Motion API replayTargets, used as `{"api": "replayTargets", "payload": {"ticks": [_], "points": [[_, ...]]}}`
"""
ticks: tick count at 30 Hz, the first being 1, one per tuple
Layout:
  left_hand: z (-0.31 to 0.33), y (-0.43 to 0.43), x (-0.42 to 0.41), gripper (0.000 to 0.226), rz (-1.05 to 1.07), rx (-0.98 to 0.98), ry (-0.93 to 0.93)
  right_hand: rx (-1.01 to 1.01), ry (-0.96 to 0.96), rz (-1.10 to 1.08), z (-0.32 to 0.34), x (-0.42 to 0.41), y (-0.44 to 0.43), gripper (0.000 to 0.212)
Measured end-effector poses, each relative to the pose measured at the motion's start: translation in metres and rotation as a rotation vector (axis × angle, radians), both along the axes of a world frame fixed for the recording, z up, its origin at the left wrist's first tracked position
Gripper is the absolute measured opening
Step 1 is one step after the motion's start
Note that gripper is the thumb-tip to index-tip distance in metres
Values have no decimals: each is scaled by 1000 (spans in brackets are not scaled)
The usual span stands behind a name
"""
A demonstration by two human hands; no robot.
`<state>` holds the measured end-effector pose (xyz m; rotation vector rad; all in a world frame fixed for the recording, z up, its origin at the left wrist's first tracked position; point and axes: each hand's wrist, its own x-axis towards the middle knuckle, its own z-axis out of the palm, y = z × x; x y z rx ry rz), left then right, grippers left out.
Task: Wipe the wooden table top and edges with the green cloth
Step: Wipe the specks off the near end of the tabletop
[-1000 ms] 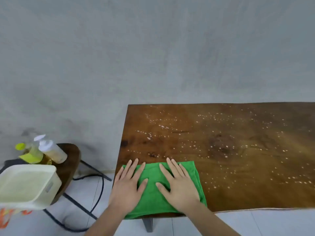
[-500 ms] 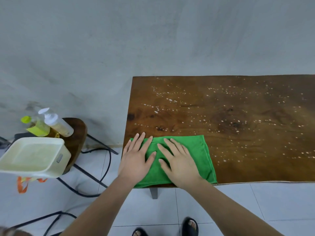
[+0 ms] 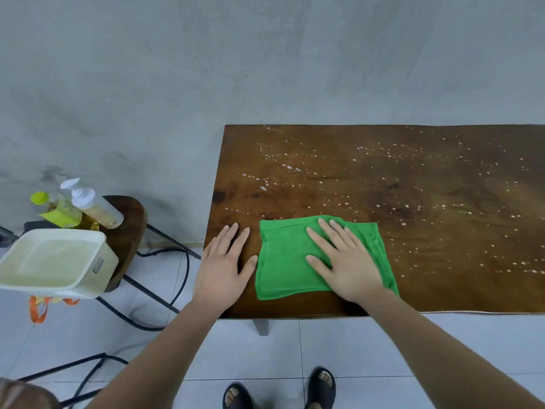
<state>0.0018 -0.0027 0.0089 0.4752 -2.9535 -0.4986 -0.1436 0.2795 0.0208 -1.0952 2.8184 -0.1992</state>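
Green square cloth (image 3: pixel 295 261): flat near the left end of the droplet-speckled brown wooden table (image 3: pixel 413 187). Right hand (image 3: pixel 345 261): open, palm pressing cloth. Left hand (image 3: pixel 224 261): open, on bare wood beside cloth. Risk: pressure from one palm only may bunch the cloth, leaving streaks.

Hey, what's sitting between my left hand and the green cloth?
Nothing: in the head view, only a narrow strip of bare wooden table separates the left hand from the green cloth.
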Motion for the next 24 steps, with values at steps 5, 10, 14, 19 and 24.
{"api": "replayTargets", "payload": {"ticks": [5,10,14,19,24], "points": [[-2,4,-1,70,16,-51,-32,15,-1,-154,-4,-42,33,75],[-2,6,-3,70,50,-54,-50,37,-32,-417,-6,-48,-5,80],[0,7,0,72,52,-15,-16,52,-65,-349,0,-23,-64,75],[0,7,1,71,50,22,37,60,-78,-110,5,18,-128,74],[-1,7,1,69,97,22,48,90,-40,185,2,20,-138,73]]}}
